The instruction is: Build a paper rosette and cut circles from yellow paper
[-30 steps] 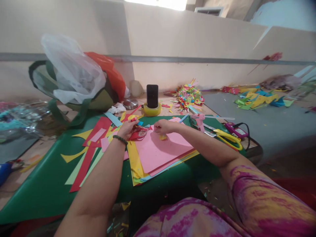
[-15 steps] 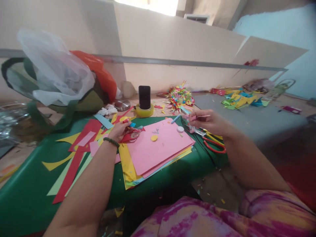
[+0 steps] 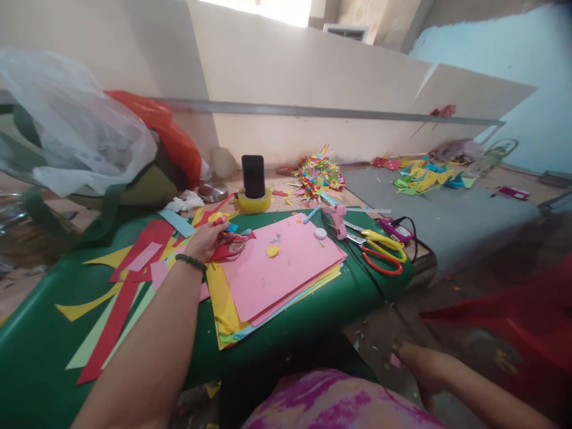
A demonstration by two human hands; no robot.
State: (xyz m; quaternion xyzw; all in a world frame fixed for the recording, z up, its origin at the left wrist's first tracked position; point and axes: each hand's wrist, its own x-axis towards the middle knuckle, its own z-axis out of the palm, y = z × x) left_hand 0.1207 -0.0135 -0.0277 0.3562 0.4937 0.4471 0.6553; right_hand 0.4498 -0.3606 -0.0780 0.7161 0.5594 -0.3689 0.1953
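Observation:
My left hand (image 3: 206,239), with a dark bead bracelet, is closed at the left edge of the pink paper sheets (image 3: 286,268). Small red and blue paper pieces (image 3: 232,227) show at its fingertips; their shape is hard to make out. My right hand (image 3: 422,364) hangs low past the table's front edge, over the floor, its fingers blurred. Close to its fingertips is a small pink scrap (image 3: 395,360); whether they touch it is unclear. On the sheets lie a yellow scalloped disc (image 3: 272,251) and a white round cap (image 3: 320,233). A pink glue gun (image 3: 338,222) lies at their right.
Scissors with yellow handles (image 3: 379,239) and red handles (image 3: 383,262) lie right of the sheets. Coloured strips (image 3: 109,325) cover the left. Behind stand a phone (image 3: 253,175) in a yellow tape roll (image 3: 252,202), a paper flower bunch (image 3: 320,176) and a bag (image 3: 143,187).
My right hand has swung from above the glue gun, where it held a pink piece, down over the floor. My left hand keeps its place on the table. The view has shifted slightly right.

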